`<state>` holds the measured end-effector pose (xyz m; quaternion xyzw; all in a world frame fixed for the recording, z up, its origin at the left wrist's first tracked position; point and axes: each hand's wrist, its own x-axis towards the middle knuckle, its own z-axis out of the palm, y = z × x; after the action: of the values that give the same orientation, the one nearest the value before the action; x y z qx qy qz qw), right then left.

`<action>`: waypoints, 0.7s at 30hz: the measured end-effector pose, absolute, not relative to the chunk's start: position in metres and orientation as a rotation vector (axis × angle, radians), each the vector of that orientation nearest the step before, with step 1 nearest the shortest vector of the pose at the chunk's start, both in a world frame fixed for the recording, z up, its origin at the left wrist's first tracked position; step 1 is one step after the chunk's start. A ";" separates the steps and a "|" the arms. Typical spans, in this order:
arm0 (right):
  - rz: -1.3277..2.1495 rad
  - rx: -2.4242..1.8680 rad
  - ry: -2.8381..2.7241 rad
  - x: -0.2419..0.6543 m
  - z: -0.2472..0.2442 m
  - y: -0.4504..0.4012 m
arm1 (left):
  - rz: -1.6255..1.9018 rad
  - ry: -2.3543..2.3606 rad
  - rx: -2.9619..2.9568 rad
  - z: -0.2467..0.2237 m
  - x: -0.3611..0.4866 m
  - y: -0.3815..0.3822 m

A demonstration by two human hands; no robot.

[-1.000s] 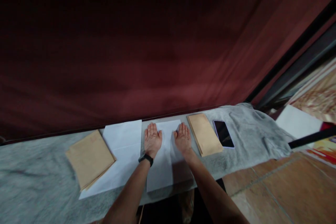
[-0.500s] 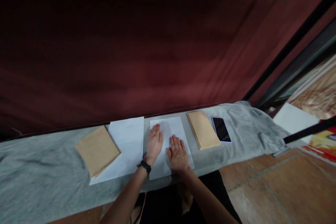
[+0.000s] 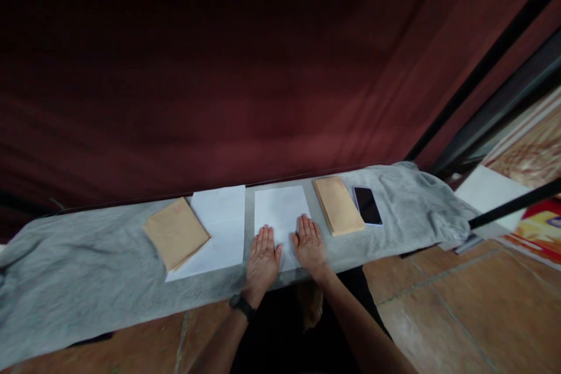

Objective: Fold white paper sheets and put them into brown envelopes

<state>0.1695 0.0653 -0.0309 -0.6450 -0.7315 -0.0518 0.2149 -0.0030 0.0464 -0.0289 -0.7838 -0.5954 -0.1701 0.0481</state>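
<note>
Head cam's got the white sheet (image 3: 280, 204) lying flat around the middle of the desk (image 3: 407, 210), short edge toward the red backdrop (image 3: 245, 111), with both hands on its near half. Left hand (image 3: 263, 257) is palm down over the near left part, fingers straight and close together, thumb off to the side and pointing toward the other hand. Right hand (image 3: 310, 245) is palm down too, lying across the sheet's right edge, fingers pointing away from the body with small gaps between the tips. They're apart from each other, both flattened out, and neither one is gripping anything that I can see. There's a black watch (image 3: 242, 307) on the left wrist. Just left of the sheet I've got a bigger piece of white paper (image 3: 223, 228) with a faint crease across it, and a stack of brown envelopes (image 3: 175, 234) sits turned at an angle over its left side. Over on the right there's another brown stack (image 3: 339, 204), near the right hand but not touching it, then a phone (image 3: 368, 205) right beside that, dark screen up. All of it sits on a rumpled grey cloth (image 3: 87, 263) covering the desk. Further out I get brown floor tiles (image 3: 438, 315), plus a black bar (image 3: 504, 210) and a red and yellow printed thing (image 3: 543, 222) at far right, partly cut off by the edge of my view.
</note>
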 end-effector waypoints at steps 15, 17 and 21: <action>-0.232 -1.741 -1.992 0.207 -0.040 0.023 | -0.592 -1.914 -2.256 -0.029 -0.019 0.015; -0.201 -1.724 -1.974 0.204 -0.036 0.019 | -0.593 -1.907 -2.277 -0.026 -0.012 0.012; -0.062 -1.601 -2.063 0.181 -0.024 0.012 | -0.553 -1.796 -2.433 -0.023 0.016 0.008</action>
<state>0.1808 0.0120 -0.0244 -0.5917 -0.7621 -0.0230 0.2617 0.0165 0.0076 -0.0231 -0.7909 -0.5839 -0.1798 0.0336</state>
